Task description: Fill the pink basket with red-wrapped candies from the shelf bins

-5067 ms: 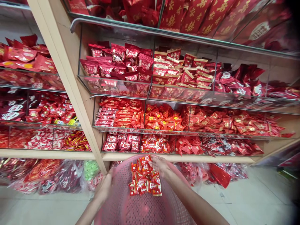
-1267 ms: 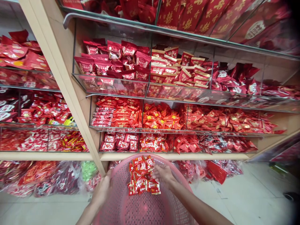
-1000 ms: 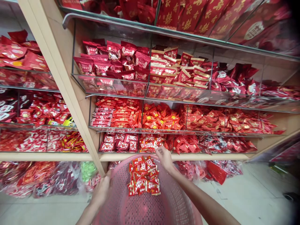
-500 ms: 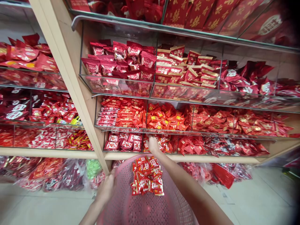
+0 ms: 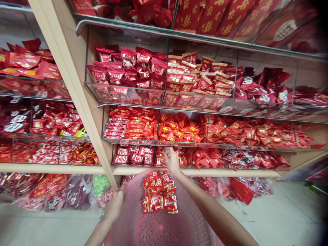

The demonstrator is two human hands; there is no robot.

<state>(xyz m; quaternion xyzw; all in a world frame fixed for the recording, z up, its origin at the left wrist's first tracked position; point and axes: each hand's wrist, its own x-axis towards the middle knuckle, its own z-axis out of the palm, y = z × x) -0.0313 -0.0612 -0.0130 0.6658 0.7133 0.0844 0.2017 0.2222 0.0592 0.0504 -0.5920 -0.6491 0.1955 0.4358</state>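
Observation:
A pink perforated plastic basket (image 5: 128, 218) is in front of me, with a heap of red-and-gold wrapped candies (image 5: 160, 193) inside on its far side. My left hand (image 5: 116, 204) is closed on the basket's left rim. Beyond the far rim, my right hand (image 5: 173, 160) is at a lowest-shelf compartment of similar red packets (image 5: 160, 159). Its fingers are bent inward, and whatever lies between them cannot be made out. Just left of this hand is a compartment of red-and-white square packets (image 5: 121, 155).
Clear-fronted shelves hold red packets (image 5: 176, 128) above my right hand. A slanting wooden post (image 5: 74, 95) divides off a left shelf unit. Plastic bags of goods (image 5: 69, 191) lie below, near the tiled floor (image 5: 287, 212). Above is a glass shelf edge (image 5: 194, 36).
My right hand has shifted slightly right and its bent fingers show more clearly. My left hand stays on the basket rim. The view has drifted slightly, and the candies lie as before.

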